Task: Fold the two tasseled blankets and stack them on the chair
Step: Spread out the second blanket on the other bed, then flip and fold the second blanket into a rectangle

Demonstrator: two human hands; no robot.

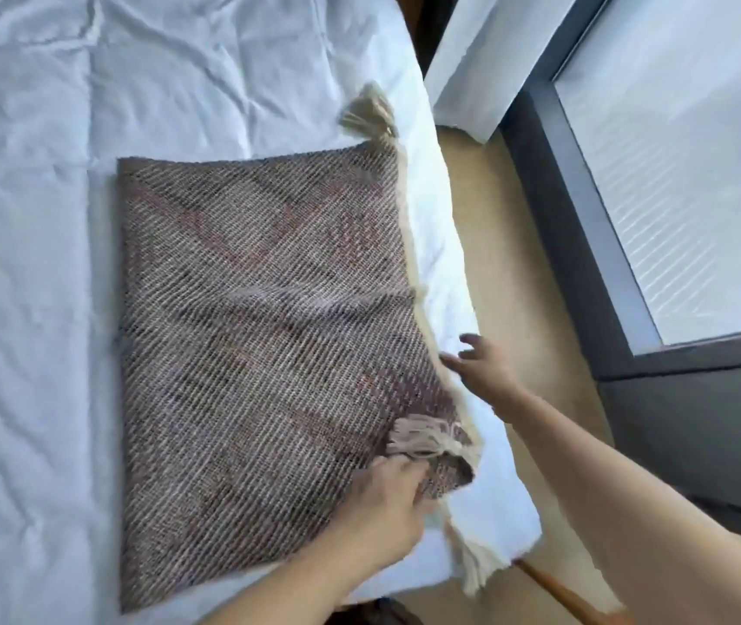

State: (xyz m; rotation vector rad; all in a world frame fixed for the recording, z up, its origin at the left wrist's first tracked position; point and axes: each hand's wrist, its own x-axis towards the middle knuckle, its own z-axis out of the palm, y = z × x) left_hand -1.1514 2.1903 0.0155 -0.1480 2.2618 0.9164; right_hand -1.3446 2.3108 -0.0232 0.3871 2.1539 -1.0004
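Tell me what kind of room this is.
Most likely a bedroom: a bed with a wrinkled white sheet fills the view, a folded tasseled blanket lies on it, and a dark-framed window stands beside it.

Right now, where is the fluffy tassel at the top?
The beige yarn tassel lies at the far right corner of the folded brown woven blanket, on the white bedsheet near the bed's right edge.

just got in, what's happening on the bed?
A person is folding a woven tasseled blanket on the white bed. It lies as a flat rectangle near the bed's right edge. The left hand has a grip on the near right corner by a tassel. The right hand is open at the blanket's right edge. No second blanket or chair shows.
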